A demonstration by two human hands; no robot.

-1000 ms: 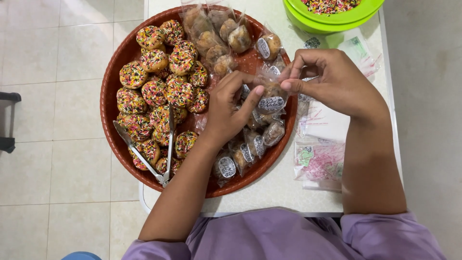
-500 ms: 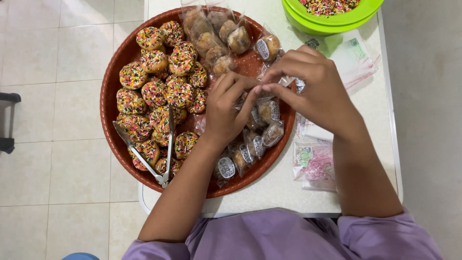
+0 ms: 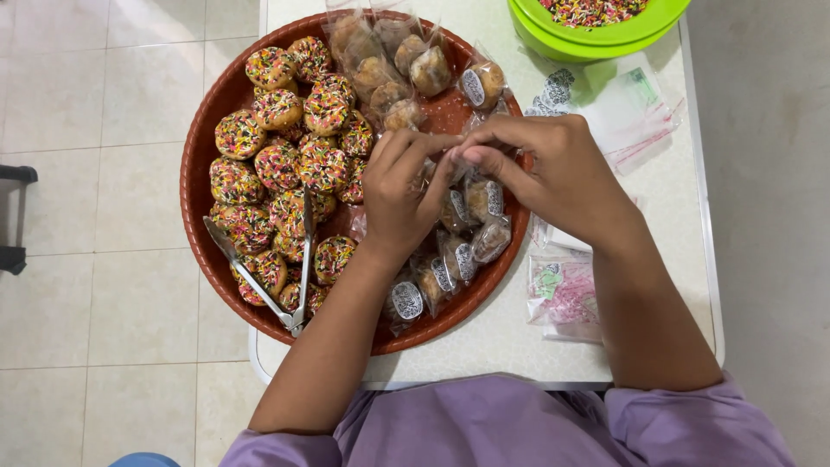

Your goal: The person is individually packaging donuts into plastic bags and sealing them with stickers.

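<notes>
A home kitchen (tiled floor): sprinkled doughnuts (image 3: 285, 164) on a round tray (image 3: 194, 186), white table (image 3: 519, 346).

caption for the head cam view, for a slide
Left hand and right hand pinch a small clear bag over a brown tray of sprinkled doughnuts, tongs resting alongside.

Small clear packet (image 3: 451, 166), mostly hidden, pinched between fingertips above round brown tray (image 3: 197, 186).
</notes>
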